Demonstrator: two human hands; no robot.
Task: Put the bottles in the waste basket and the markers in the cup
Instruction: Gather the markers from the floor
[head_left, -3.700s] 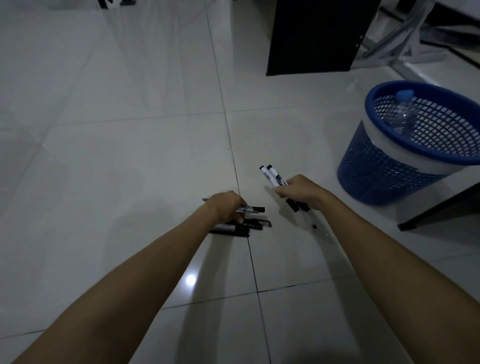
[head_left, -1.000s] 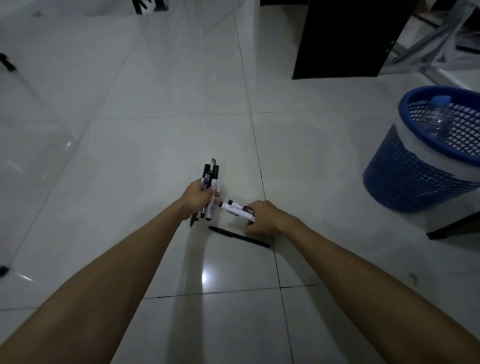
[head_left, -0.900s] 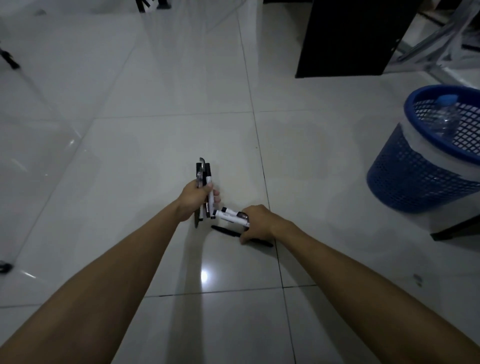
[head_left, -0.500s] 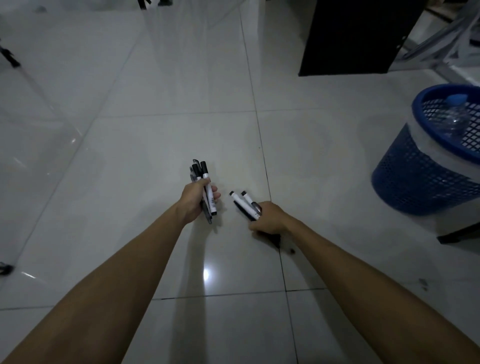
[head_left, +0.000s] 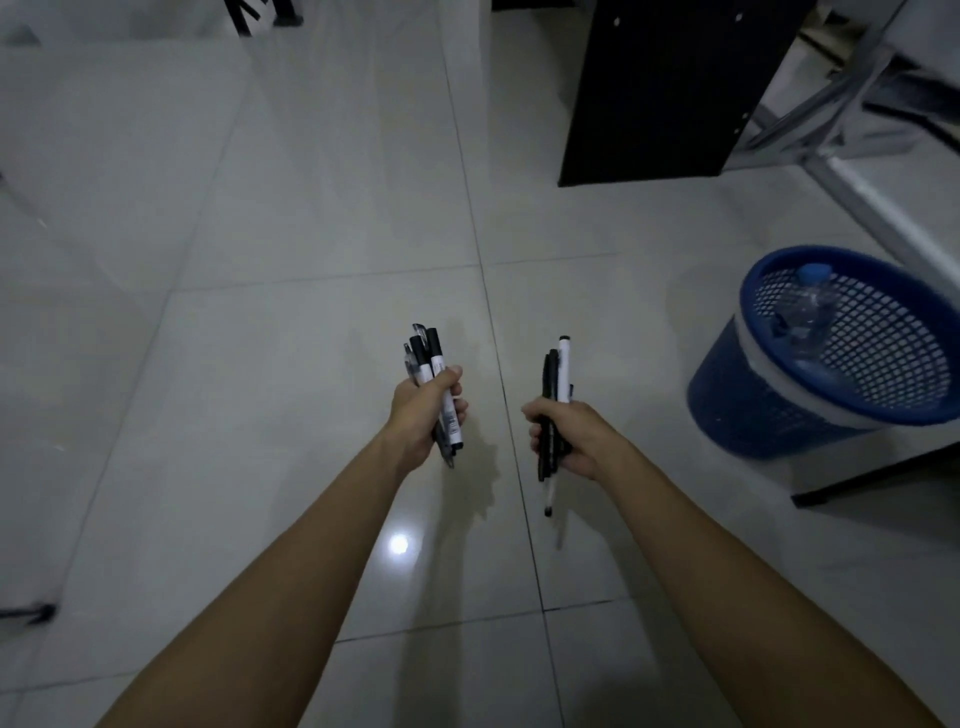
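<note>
My left hand (head_left: 423, 415) grips a bundle of several black and white markers (head_left: 427, 358), held upright above the tiled floor. A second bundle of markers (head_left: 558, 366) stands upright in my right hand (head_left: 569, 436), which is closed around it. A blue mesh waste basket (head_left: 769, 415) stands at the right, with a clear plastic bottle (head_left: 808, 306) with a blue cap inside it. No cup shows in view.
A black panel (head_left: 660, 88) stands on the floor at the back. A grey metal frame (head_left: 852, 176) runs behind the basket. A dark table leg (head_left: 872, 475) lies on the floor right of the basket. White glossy floor tiles (head_left: 260, 415) spread around.
My right hand picked the last black pen off the floor and lifted its markers upright. Both hands rose from the floor. The view shifted a little left.
</note>
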